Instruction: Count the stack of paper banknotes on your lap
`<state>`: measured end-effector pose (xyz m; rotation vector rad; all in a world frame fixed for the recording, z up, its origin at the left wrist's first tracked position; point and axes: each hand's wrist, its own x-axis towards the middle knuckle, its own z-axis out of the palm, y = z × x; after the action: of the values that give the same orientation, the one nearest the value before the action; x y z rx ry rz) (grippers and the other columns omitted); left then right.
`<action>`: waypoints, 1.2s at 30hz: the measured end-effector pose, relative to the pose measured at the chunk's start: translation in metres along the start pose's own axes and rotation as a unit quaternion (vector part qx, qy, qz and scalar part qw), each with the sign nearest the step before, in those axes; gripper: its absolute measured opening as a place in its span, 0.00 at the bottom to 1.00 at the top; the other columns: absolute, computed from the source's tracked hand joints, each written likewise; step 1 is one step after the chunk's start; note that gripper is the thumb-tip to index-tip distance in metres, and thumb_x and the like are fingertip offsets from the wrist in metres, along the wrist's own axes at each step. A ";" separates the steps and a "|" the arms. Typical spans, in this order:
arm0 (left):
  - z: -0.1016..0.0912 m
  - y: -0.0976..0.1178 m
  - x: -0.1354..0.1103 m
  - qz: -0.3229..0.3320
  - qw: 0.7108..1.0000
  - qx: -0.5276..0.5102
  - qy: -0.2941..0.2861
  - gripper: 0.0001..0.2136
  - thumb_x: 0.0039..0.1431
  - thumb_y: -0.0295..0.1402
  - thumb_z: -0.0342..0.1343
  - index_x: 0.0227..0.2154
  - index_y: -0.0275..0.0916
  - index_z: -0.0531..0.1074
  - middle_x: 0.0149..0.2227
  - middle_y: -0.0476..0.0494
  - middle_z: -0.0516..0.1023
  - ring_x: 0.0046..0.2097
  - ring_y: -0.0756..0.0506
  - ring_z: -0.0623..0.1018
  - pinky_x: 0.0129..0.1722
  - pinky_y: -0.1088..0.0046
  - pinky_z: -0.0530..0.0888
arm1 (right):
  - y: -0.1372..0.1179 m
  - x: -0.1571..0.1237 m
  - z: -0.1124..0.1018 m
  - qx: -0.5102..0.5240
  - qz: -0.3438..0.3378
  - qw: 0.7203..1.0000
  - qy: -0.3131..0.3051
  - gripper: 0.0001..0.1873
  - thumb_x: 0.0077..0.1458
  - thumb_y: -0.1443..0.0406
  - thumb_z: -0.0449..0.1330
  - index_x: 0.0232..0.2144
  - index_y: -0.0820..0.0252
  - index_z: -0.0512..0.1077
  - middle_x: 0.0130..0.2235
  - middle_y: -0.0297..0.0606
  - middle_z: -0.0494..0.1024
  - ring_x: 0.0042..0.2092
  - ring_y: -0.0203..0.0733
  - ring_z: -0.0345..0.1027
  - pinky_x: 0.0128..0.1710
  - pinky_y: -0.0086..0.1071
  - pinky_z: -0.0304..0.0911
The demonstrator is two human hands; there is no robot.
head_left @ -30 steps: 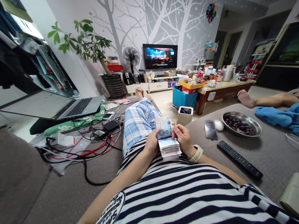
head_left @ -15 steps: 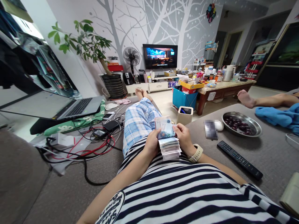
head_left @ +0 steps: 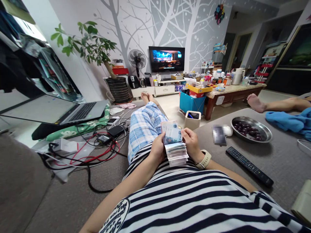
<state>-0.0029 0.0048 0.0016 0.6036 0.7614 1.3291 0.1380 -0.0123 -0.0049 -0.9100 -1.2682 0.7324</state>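
Observation:
A folded stack of banknotes (head_left: 173, 136) is held between my two hands over my lap. Blue and pinkish notes stand up at the top, while the paler ends of many notes fan down toward my striped shirt. My left hand (head_left: 158, 149) grips the stack along its left side, thumb on the front. At the right edge, my right hand (head_left: 191, 142) pinches the upper notes between thumb and fingers; its wrist wears a beige watch (head_left: 205, 160). The fingers behind the notes are hidden.
To my right lie a black remote control (head_left: 249, 166), a steel bowl (head_left: 267, 137) of dark round fruit and a blue cloth (head_left: 289, 119), near another person's bare leg (head_left: 279, 105). On my left are a laptop (head_left: 82, 111) and tangled cables (head_left: 109, 152). A beige bin (head_left: 192, 122) stands beyond.
The upper notes and my right fingers have shifted very slightly. Both hands keep hold of the banknotes, and the surroundings look the same.

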 end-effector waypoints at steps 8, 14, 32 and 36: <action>0.001 0.001 -0.004 0.016 1.000 0.014 -0.004 0.08 0.59 0.31 0.57 0.33 0.33 0.78 0.31 0.39 0.84 0.39 0.40 0.84 0.43 0.65 0.79 | 0.001 -0.001 0.000 -0.004 -0.003 1.000 -0.004 0.21 0.60 0.49 0.57 0.22 0.56 0.65 0.22 0.29 0.61 0.26 0.37 0.52 0.26 0.32 0.50; -0.002 -0.002 -0.001 0.011 1.000 0.005 -0.009 0.07 0.57 0.32 0.59 0.33 0.33 0.78 0.32 0.39 0.84 0.38 0.41 0.84 0.43 0.66 0.79 | 0.002 -0.001 0.000 -0.003 -0.001 1.000 -0.004 0.21 0.60 0.50 0.57 0.22 0.56 0.65 0.22 0.29 0.61 0.26 0.37 0.53 0.26 0.33 0.50; 0.000 -0.002 -0.002 0.017 1.000 0.023 -0.009 0.08 0.52 0.34 0.60 0.30 0.34 0.78 0.29 0.40 0.83 0.40 0.37 0.83 0.44 0.61 0.78 | 0.001 -0.005 0.002 0.068 -0.003 0.997 -0.031 0.25 0.60 0.44 0.57 0.22 0.56 0.68 0.19 0.31 0.68 0.21 0.36 0.56 0.24 0.33 0.52; -0.001 0.000 -0.005 0.020 0.999 0.041 -0.010 0.07 0.49 0.34 0.63 0.28 0.35 0.78 0.26 0.43 0.82 0.33 0.42 0.81 0.41 0.64 0.78 | 0.007 -0.003 0.001 0.036 0.004 0.999 0.005 0.24 0.56 0.45 0.63 0.21 0.56 0.66 0.19 0.28 0.66 0.23 0.36 0.57 0.27 0.33 0.55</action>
<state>-0.0036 0.0001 0.0014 0.6996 0.7956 1.3310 0.1366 -0.0114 -0.0123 -0.8593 -1.2214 0.7742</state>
